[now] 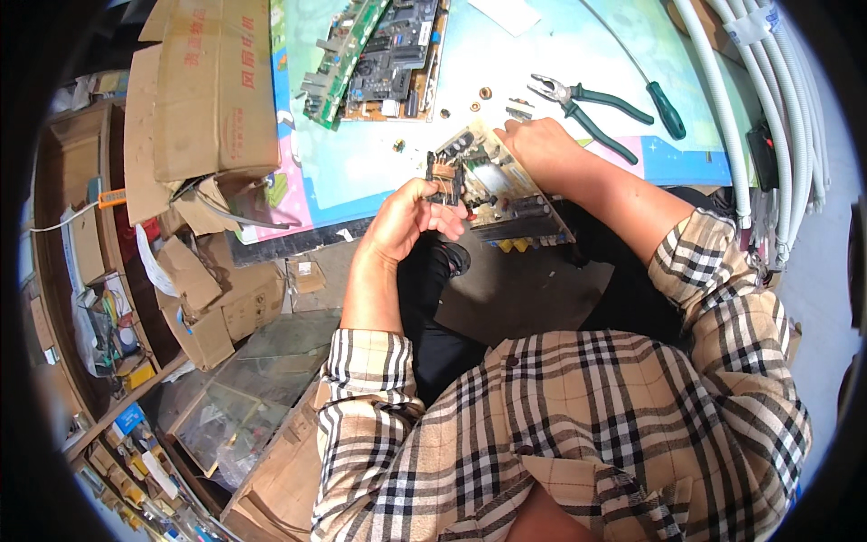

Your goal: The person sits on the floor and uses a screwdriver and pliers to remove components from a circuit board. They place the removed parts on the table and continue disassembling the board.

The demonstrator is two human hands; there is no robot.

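My left hand (pixel 406 215) is closed on a small transformer (pixel 443 177) with a black core and copper-coloured winding, held between thumb and fingers. Just right of it a circuit board (pixel 519 200) lies aslant across the table's near edge, crowded with dark parts and a few yellow ones. My right hand (pixel 540 149) is curled on that board's far right edge, its fingertips partly hidden. Close beyond the right hand are a small grey metal part (pixel 519 110) and green-handled pliers (pixel 591 108), jaws apart. Little copper coils (pixel 485 93) sit nearby on the table.
More circuit boards (pixel 388 68) are stacked at the far left of the table (pixel 343 176), beside a large cardboard box (pixel 215 95). A green-handled screwdriver (pixel 666 110) lies right of the pliers. Pale flexible tubes (pixel 768 99) border the right side. Shelves (pixel 86 149) stand at far left.
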